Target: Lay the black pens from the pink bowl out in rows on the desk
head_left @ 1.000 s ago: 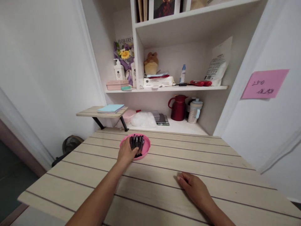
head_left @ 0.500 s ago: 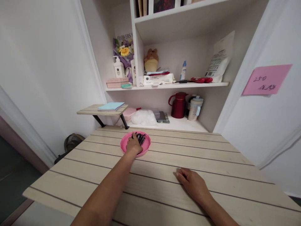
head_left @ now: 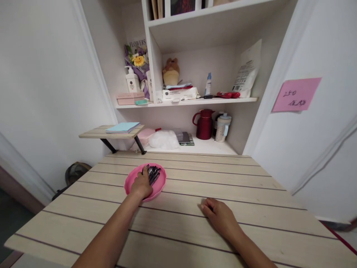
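A round pink plate [head_left: 159, 184] with a wavy rim is on the left part of the wooden desktop. In it lies a bundle of slim, dark, shiny pens [head_left: 154, 174]. My left hand [head_left: 141, 184] reaches over the plate's near rim, its fingers closed around the near end of the pens. Some fingertips are hidden behind the hand. To the right, my right hand [head_left: 219, 214] rests on the bare desktop with its fingers curled in, apart from the plate. Nothing shows in it.
A small raised stand [head_left: 92, 132] with blue paper [head_left: 122, 127] is at the back left. Behind the desk are shelves with a red jug [head_left: 204, 124], a pale cup [head_left: 223, 127] and a white fluffy bundle [head_left: 164, 140]. A pink note [head_left: 296, 95] hangs on the right wall.
The plate has slid nearer and slightly left, with my left hand and the pens moving along with it. My right hand stays in place. The view has turned slightly right.
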A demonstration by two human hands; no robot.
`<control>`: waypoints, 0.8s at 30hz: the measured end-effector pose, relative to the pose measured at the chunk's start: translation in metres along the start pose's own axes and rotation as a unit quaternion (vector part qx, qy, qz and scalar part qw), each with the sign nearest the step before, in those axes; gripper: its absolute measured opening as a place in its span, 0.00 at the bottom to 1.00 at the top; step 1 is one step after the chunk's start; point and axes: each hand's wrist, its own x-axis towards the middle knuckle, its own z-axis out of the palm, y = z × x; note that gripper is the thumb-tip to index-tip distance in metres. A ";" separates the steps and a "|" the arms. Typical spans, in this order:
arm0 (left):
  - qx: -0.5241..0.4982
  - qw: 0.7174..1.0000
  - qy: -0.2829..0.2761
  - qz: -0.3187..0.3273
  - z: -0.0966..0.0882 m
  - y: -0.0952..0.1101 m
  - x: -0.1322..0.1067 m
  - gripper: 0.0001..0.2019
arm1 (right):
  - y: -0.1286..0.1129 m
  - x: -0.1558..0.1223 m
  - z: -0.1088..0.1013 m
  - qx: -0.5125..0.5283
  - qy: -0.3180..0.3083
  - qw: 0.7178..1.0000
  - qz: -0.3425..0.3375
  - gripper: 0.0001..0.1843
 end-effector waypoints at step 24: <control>-0.465 0.856 -0.021 0.226 -0.008 0.062 -0.054 0.16 | -0.030 0.012 -0.019 0.325 0.027 0.944 0.039 0.23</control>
